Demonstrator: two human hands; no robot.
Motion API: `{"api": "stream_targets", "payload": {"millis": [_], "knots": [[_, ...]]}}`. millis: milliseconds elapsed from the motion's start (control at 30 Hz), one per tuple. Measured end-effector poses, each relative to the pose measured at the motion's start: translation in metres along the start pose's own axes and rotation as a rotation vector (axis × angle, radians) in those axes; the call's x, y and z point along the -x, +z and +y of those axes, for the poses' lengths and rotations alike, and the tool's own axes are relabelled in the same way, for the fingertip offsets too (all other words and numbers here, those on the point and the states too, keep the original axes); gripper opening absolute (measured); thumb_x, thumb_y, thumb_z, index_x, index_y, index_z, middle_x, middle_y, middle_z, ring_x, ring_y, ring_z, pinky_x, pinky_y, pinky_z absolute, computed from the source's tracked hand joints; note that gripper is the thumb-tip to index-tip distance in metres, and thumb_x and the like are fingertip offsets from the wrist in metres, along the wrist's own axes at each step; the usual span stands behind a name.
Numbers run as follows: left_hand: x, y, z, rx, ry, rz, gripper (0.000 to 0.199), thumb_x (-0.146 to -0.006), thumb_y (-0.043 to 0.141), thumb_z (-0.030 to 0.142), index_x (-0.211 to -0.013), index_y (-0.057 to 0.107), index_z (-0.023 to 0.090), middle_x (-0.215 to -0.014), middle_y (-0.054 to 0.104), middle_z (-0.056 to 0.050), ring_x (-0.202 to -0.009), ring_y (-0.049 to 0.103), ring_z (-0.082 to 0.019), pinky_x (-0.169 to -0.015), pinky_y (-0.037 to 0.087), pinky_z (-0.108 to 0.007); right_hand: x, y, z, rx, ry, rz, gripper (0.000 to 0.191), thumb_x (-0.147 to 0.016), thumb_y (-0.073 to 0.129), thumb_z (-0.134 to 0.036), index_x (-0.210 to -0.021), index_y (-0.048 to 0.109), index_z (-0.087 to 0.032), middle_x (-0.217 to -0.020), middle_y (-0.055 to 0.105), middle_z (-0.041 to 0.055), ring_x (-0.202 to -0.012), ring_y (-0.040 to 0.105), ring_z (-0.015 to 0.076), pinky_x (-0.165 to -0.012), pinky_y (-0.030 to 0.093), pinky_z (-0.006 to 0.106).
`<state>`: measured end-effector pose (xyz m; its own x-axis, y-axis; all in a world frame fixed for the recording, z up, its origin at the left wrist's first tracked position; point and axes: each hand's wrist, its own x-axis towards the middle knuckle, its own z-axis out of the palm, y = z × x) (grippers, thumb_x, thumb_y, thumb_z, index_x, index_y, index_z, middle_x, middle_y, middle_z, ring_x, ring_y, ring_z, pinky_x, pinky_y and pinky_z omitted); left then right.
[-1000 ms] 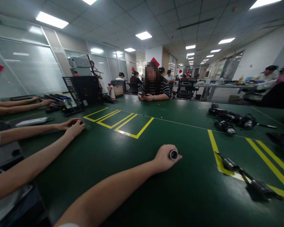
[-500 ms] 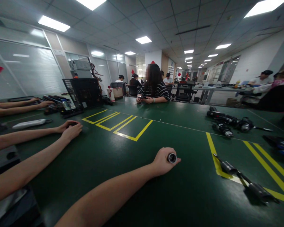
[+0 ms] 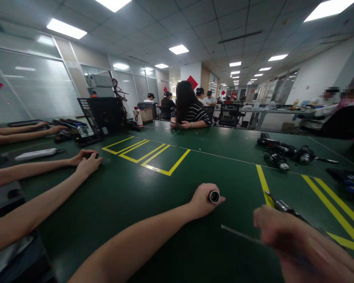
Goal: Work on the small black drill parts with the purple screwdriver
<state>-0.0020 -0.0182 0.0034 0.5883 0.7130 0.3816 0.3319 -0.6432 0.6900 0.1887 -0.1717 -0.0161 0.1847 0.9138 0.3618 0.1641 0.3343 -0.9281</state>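
Observation:
My left hand [image 3: 203,200] is wrapped round a dark hollow cylinder with a silver rim [image 3: 214,197], its open end facing me. At the lower right, my right hand [image 3: 292,239] is closed and blurred. From its fingers a thin metal shaft, apparently a screwdriver's [image 3: 238,232], points left towards my left hand without touching it. The handle is hidden in the palm. Behind my right hand lies a slim metal assembly [image 3: 280,205], partly covered by the hand.
The green table [image 3: 129,204] carries yellow tape outlines [image 3: 179,162]. Several dark metal tool parts [image 3: 279,160] lie at the right. A co-worker's hands [image 3: 87,161] are at the left, near a white device [image 3: 37,154]. Across the table sits a person [image 3: 191,112] in stripes.
My right hand has come into view from the lower right with the screwdriver, covering part of the metal assembly. My left hand has stayed in place with the cylinder.

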Motion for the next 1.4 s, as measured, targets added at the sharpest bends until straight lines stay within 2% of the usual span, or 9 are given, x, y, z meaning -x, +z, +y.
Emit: {"api": "stream_targets", "payload": {"millis": [100, 233, 400, 500, 667, 1167, 1300, 1400], "knots": [[0.000, 0.000, 0.000, -0.004, 0.013, -0.016, 0.021, -0.077, 0.062, 0.030, -0.068, 0.052, 0.015, -0.069, 0.053, 0.003, -0.062, 0.048, -0.009, -0.062, 0.040, -0.022, -0.036, 0.029, -0.031, 0.038, 0.026, 0.034, 0.021, -0.086, 0.050, -0.039, -0.077, 0.064, -0.025, -0.063, 0.056, 0.0022, -0.061, 0.052, 0.0206, -0.052, 0.040, 0.032], [-0.002, 0.002, -0.002, -0.081, 0.030, -0.005, 0.022, -0.076, 0.063, 0.031, -0.065, 0.052, 0.016, -0.066, 0.053, 0.003, -0.062, 0.048, -0.009, -0.063, 0.039, -0.022, -0.054, 0.045, -0.034, 0.098, 0.044, 0.062, 0.021, -0.084, 0.051, -0.035, -0.070, 0.058, -0.022, -0.063, 0.051, 0.0003, -0.062, 0.048, 0.0178, -0.054, 0.038, 0.029], [-0.002, 0.004, -0.003, -0.134, 0.013, 0.025, 0.019, -0.077, 0.062, 0.030, -0.067, 0.053, 0.016, -0.066, 0.054, 0.003, -0.062, 0.049, -0.010, -0.067, 0.039, -0.024, -0.049, 0.043, -0.026, 0.085, 0.041, 0.003, 0.020, -0.083, 0.051, -0.031, -0.067, 0.057, -0.021, -0.061, 0.049, -0.0008, -0.060, 0.046, 0.0164, -0.054, 0.037, 0.028], [-0.002, 0.003, -0.001, -0.153, 0.003, 0.006, 0.019, -0.078, 0.061, 0.031, -0.068, 0.054, 0.016, -0.067, 0.055, 0.003, -0.063, 0.049, -0.010, -0.068, 0.039, -0.025, -0.050, 0.044, -0.030, 0.124, 0.049, -0.003, 0.021, -0.082, 0.050, -0.031, -0.064, 0.055, -0.021, -0.060, 0.048, -0.0010, -0.058, 0.045, 0.0162, -0.052, 0.036, 0.027], [-0.002, 0.001, 0.002, -0.175, 0.062, -0.043, 0.022, -0.078, 0.060, 0.032, -0.065, 0.052, 0.016, -0.066, 0.055, 0.003, -0.062, 0.049, -0.011, -0.067, 0.037, -0.026, -0.052, 0.047, -0.037, 0.194, 0.070, -0.019, 0.023, -0.081, 0.049, -0.032, -0.060, 0.052, -0.022, -0.057, 0.046, -0.0018, -0.056, 0.045, 0.0158, -0.050, 0.035, 0.027], [-0.003, 0.001, 0.003, -0.175, 0.068, -0.050, 0.023, -0.078, 0.061, 0.032, -0.064, 0.050, 0.017, -0.064, 0.052, 0.004, -0.062, 0.049, -0.011, -0.066, 0.036, -0.025, -0.051, 0.051, -0.040, 0.186, 0.070, -0.010, 0.023, -0.079, 0.050, -0.031, -0.058, 0.052, -0.021, -0.055, 0.046, -0.0020, -0.054, 0.044, 0.0154, -0.049, 0.034, 0.027], [-0.001, 0.001, 0.001, -0.152, 0.102, -0.044, 0.022, -0.078, 0.060, 0.031, -0.065, 0.050, 0.017, -0.064, 0.051, 0.004, -0.061, 0.048, -0.010, -0.067, 0.036, -0.025, -0.050, 0.051, -0.034, 0.115, 0.098, -0.049, 0.022, -0.079, 0.051, -0.030, -0.060, 0.053, -0.021, -0.056, 0.046, -0.0025, -0.054, 0.043, 0.0148, -0.050, 0.033, 0.027], [-0.001, 0.001, 0.001, -0.097, 0.133, -0.023, 0.021, -0.076, 0.061, 0.028, -0.063, 0.049, 0.016, -0.062, 0.049, 0.005, -0.058, 0.046, -0.009, -0.064, 0.036, -0.023, -0.049, 0.053, -0.029, -0.027, 0.177, -0.045, 0.020, -0.081, 0.052, -0.030, -0.063, 0.056, -0.020, -0.058, 0.046, -0.0025, -0.055, 0.042, 0.0140, -0.049, 0.032, 0.026]]}}
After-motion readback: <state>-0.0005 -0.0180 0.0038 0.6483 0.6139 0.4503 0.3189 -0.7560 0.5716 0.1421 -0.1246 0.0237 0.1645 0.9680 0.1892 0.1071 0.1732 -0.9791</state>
